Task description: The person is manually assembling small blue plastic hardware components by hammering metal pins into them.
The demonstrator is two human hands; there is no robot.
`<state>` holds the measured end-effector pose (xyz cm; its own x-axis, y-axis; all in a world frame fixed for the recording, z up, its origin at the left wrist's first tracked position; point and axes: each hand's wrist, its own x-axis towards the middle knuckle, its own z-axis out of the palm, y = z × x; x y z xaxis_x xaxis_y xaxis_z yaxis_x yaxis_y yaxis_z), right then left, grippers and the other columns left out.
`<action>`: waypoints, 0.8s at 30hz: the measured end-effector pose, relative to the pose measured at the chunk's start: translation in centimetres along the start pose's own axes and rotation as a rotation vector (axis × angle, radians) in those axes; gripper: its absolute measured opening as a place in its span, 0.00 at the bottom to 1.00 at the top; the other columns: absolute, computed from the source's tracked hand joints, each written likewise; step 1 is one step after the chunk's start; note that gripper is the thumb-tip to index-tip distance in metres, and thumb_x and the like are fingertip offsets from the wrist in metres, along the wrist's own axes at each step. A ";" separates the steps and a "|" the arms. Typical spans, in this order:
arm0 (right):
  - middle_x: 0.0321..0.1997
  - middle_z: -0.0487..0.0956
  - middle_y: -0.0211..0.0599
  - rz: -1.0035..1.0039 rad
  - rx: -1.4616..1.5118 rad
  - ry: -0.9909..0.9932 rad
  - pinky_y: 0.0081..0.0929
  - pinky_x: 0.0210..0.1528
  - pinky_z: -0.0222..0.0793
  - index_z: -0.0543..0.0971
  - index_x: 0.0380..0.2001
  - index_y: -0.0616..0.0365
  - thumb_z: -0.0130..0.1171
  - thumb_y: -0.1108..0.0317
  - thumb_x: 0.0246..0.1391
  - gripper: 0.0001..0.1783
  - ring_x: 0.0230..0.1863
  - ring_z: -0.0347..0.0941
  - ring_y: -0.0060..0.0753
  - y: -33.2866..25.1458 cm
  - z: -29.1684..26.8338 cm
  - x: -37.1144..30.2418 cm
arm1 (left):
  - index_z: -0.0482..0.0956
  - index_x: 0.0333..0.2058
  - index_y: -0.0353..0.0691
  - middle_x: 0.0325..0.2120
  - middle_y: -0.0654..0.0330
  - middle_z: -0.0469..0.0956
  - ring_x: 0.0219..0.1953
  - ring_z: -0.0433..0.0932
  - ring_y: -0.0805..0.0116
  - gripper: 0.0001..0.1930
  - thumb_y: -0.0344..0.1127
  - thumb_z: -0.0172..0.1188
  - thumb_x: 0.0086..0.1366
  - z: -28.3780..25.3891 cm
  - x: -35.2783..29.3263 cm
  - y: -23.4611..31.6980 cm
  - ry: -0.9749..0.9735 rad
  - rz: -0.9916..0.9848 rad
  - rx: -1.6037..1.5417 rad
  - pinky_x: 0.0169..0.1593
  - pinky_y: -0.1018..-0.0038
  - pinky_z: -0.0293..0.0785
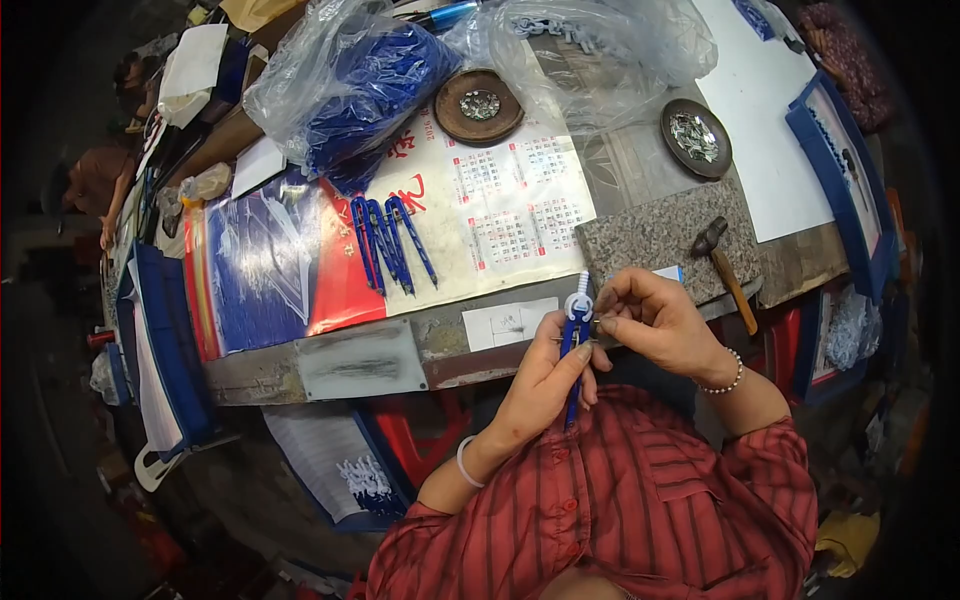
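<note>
At desk (255, 380) near edge, L hand (545, 385) fingers closed round blue compass (571, 333), R hand (655, 322) fingertips pinching tiny part (597, 320), type unclear; prob. fitting step, next req. careful alignment.

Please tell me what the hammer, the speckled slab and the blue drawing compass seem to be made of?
Hammer: dull, dark head, probably metal; smooth brown handle, likely wood by its colour.
Speckled slab: probably granite, judging by its grainy mottling; finish unclear.
Blue drawing compass: smooth, evenly coloured body, seemingly plastic, though painted metal is possible.
</note>
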<state>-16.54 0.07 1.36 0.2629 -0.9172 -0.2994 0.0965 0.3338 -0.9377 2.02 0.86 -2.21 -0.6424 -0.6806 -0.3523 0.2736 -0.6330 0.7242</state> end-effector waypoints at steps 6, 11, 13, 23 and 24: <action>0.30 0.72 0.28 -0.023 -0.006 -0.003 0.12 0.31 0.66 0.70 0.38 0.65 0.52 0.78 0.54 0.08 0.31 0.68 0.12 0.6 0.2 0.6 | 0.55 0.52 0.36 0.30 0.56 0.72 0.21 0.73 0.74 0.16 0.33 0.44 0.69 -0.1 0.1 -0.1 0.004 0.014 0.024 0.26 0.81 0.72; 0.34 0.72 0.29 0.060 0.043 -0.040 0.15 0.40 0.68 0.71 0.38 0.63 0.53 0.77 0.55 0.07 0.36 0.70 0.15 0.4 0.0 0.7 | 0.55 0.51 0.35 0.30 0.57 0.73 0.21 0.73 0.75 0.15 0.31 0.43 0.69 -0.2 0.2 -0.3 0.030 0.019 0.093 0.26 0.81 0.72; 0.34 0.72 0.29 0.054 0.051 -0.041 0.15 0.40 0.68 0.71 0.38 0.63 0.53 0.78 0.55 0.07 0.36 0.70 0.15 0.4 0.1 0.7 | 0.55 0.51 0.35 0.30 0.57 0.73 0.21 0.73 0.75 0.15 0.31 0.43 0.69 -0.1 0.2 -0.2 0.033 0.014 0.115 0.26 0.81 0.72; 0.29 0.72 0.29 -0.004 0.094 -0.109 0.14 0.31 0.66 0.71 0.47 0.65 0.48 0.77 0.57 0.14 0.28 0.69 0.15 -0.2 0.3 0.5 | 0.53 0.53 0.35 0.30 0.57 0.71 0.22 0.73 0.74 0.17 0.30 0.43 0.69 -0.2 0.2 -0.3 0.042 0.032 0.092 0.27 0.80 0.72; 0.30 0.72 0.30 -0.038 0.092 -0.115 0.16 0.33 0.67 0.71 0.48 0.65 0.48 0.77 0.57 0.15 0.29 0.69 0.15 -0.2 0.3 0.5 | 0.53 0.53 0.35 0.30 0.57 0.71 0.22 0.73 0.74 0.17 0.30 0.43 0.69 -0.2 0.2 -0.2 0.042 0.032 0.092 0.27 0.80 0.72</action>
<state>-16.18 -0.38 1.44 0.3646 -0.9005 -0.2370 0.1951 0.3227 -0.9262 1.99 0.80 -2.58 -0.6031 -0.7163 -0.3509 0.2254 -0.5750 0.7865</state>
